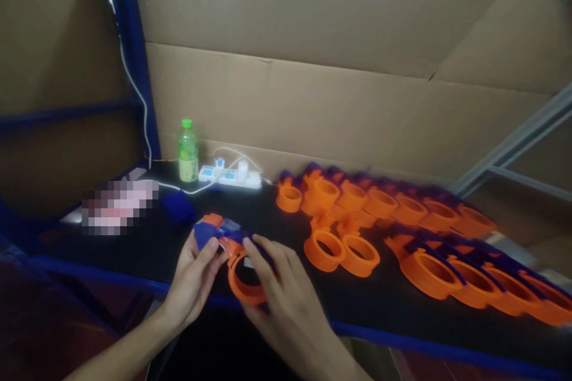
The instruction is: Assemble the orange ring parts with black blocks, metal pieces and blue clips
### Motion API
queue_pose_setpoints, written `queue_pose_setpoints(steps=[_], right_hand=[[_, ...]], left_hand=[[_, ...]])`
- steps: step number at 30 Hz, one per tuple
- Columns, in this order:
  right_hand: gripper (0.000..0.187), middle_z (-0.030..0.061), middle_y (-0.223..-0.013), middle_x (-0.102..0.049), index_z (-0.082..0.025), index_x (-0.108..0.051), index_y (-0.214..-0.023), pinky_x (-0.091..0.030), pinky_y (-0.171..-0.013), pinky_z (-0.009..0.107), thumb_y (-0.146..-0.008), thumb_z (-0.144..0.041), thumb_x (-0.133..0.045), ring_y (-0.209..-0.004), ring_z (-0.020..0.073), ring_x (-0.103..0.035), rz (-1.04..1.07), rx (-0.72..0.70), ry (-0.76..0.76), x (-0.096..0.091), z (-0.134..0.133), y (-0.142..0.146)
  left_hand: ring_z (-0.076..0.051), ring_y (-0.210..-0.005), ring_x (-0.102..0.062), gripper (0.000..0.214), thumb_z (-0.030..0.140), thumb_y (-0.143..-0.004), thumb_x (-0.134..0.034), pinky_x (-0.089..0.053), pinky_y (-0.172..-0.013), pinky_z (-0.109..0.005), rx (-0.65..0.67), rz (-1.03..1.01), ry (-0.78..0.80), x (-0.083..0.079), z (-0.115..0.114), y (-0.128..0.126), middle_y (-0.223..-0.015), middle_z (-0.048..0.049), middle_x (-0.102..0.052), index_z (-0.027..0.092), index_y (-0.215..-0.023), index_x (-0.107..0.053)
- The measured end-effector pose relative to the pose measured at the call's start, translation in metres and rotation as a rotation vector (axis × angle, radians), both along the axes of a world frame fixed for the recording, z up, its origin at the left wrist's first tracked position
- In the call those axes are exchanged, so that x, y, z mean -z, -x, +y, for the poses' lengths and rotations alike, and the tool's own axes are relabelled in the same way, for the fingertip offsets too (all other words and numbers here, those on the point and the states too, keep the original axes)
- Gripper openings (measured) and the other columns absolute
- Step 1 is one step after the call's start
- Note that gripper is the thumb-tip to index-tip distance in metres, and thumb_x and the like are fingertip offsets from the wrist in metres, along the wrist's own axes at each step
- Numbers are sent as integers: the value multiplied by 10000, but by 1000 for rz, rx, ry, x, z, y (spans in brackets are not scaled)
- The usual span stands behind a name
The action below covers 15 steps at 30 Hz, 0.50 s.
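Observation:
My left hand (pixel 199 271) is closed around the blue and orange head end of a handheld tape dispenser (pixel 245 286), its thumb on the near side. With its fingers along the blue top and the rest of the hand against the orange ring, my right hand (pixel 286 286) grips the same dispenser. The ring hangs open-faced below the blue part, above the front edge of the black table (pixel 277 238). Part of the ring is hidden behind my right hand. Just beyond my left hand lies a dark blue piece (pixel 177 207).
Several similar dispensers (pixel 379 202) stand in a back row, and more (pixel 473 280) line the right front. Two orange rings (pixel 325 250) sit between. A green-capped bottle (pixel 188 152) and white power strip (pixel 230 177) stand by the cardboard wall (pixel 313 101). A pixelated patch covers the left.

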State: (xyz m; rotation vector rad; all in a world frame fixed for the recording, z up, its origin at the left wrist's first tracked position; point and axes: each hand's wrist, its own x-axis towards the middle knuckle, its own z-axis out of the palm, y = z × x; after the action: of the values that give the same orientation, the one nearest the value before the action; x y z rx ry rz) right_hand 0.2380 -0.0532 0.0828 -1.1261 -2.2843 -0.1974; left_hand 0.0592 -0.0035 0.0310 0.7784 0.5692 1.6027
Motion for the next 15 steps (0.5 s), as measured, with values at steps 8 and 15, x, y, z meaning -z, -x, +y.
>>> queue_pose_setpoints(steps=[8,15], right_hand=[[726,177,-1334,-586,-160,-500,-1439,-422,-1051,545,-865,-602,-538,-1230,382,-527,193,707,-315,-56,12,-130],[610,198,-1069,-725,-150,-678,-1166,-508,-785,415,-781,-612,-578,-990,366,-679,-19,1042,109,-48,24,-237]], left_hand=[[-308,-1252,-574,451,328,-882,-696,-522,-1003,-503,-16,183,-94,9,10,-5,-1303,-117,-639,244,-1313,-593],[-283,-1084,-654,278,331,-898,-669,-562,-911,-464,26,223,-76,13,11,-3,-1112,-114,-718,189,-1136,-680]])
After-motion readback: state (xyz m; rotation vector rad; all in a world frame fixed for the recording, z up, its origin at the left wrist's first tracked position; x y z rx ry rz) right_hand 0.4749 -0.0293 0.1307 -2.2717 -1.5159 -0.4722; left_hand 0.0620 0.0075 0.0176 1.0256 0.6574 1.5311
